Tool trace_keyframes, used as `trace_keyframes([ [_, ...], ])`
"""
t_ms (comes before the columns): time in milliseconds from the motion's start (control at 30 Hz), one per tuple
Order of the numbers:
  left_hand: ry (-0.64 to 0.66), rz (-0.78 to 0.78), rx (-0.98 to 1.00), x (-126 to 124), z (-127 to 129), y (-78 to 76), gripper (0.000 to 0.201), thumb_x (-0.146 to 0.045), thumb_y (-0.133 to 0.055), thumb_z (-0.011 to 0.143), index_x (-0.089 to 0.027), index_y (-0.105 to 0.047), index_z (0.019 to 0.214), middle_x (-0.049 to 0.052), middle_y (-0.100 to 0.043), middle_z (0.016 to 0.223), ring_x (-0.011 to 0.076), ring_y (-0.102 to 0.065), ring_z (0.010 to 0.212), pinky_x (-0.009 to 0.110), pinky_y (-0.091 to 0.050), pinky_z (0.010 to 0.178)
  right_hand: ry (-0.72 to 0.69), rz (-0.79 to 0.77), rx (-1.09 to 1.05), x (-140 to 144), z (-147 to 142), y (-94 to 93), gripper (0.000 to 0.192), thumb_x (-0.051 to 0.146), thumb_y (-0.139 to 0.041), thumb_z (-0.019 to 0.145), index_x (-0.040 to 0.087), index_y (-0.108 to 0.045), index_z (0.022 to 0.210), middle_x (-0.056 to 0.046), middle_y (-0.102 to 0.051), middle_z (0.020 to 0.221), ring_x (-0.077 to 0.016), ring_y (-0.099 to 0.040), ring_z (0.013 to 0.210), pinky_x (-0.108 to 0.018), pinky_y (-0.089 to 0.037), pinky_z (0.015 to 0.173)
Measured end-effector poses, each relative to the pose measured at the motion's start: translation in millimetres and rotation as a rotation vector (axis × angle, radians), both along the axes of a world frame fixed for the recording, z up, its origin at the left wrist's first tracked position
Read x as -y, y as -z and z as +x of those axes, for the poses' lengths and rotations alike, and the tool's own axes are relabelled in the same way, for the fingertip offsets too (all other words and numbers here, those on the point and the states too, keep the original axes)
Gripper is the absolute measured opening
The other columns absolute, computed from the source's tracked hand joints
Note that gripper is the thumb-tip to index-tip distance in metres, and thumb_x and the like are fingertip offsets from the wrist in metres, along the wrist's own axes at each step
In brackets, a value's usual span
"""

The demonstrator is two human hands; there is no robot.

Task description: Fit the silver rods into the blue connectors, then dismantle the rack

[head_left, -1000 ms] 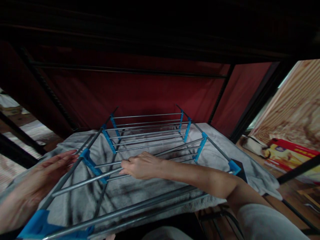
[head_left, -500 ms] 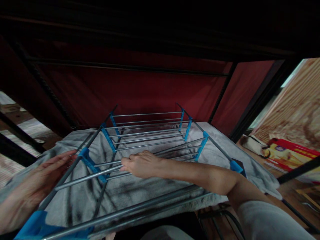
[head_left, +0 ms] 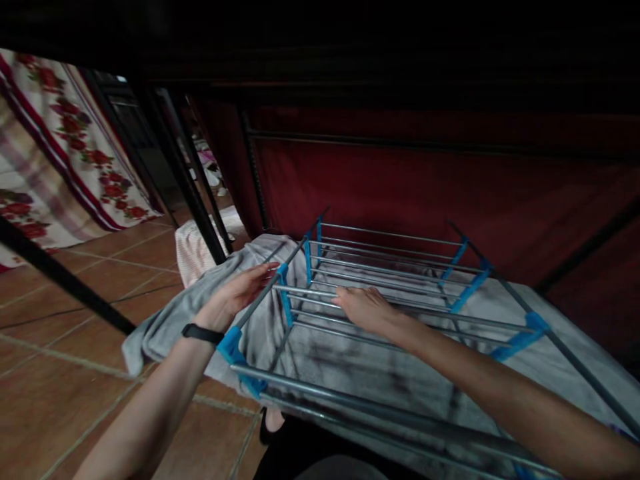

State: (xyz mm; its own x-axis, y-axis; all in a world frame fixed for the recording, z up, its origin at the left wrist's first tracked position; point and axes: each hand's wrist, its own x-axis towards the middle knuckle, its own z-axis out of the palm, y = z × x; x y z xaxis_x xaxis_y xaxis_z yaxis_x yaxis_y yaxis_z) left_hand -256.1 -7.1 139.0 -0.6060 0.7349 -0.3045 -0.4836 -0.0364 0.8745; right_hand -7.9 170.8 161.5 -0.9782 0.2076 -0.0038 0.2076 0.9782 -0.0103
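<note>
The grey towel lies flat across the drying rack, its long axis running left to right, with the left hand and right hand resting open-palmed on it, gripping nothing.

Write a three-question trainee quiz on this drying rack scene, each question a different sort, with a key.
1. True or false: the grey towel lies under the rods of the drying rack.
2. The left hand rests on: A) the floor B) the towel beside the rack's side rail C) the red curtain
3. Fill in: the rack's plastic joints are ____.

Key: 1 true; 2 B; 3 blue. The right hand lies flat on the rods.
</note>
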Motion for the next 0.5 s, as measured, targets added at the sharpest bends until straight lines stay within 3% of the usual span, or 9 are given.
trace_keyframes([
  [267, 0.161, 0.081, -0.047, -9, -9, 2.7, 0.025, -0.014, -0.067, 0.087, -0.013, -0.07, 0.112, 0.011, -0.075, 0.095, 0.0175, -0.072, 0.084, 0.026, -0.059, 0.076, 0.065, 0.081, -0.021, -17, -15, 11.0, 0.035, 0.038, -0.032, 0.104, 0.019, -0.059, 0.115, -0.012, -0.075, 0.103, -0.0267, -0.071, 0.099, -0.032, -0.049, 0.078],
  [500, 0.235, 0.044, -0.043, -18, -10, 13.3, 0.02, -0.021, -0.072, 0.085, -0.01, -0.072, 0.102, 0.012, -0.075, 0.084, 0.0207, -0.071, 0.076, 0.033, -0.06, 0.075, 0.08, 0.066, 0.013, -21, -18, 18.3, 0.035, 0.036, -0.031, 0.105, 0.02, -0.06, 0.117, -0.012, -0.074, 0.108, -0.0253, -0.071, 0.102, -0.032, -0.049, 0.08],
])
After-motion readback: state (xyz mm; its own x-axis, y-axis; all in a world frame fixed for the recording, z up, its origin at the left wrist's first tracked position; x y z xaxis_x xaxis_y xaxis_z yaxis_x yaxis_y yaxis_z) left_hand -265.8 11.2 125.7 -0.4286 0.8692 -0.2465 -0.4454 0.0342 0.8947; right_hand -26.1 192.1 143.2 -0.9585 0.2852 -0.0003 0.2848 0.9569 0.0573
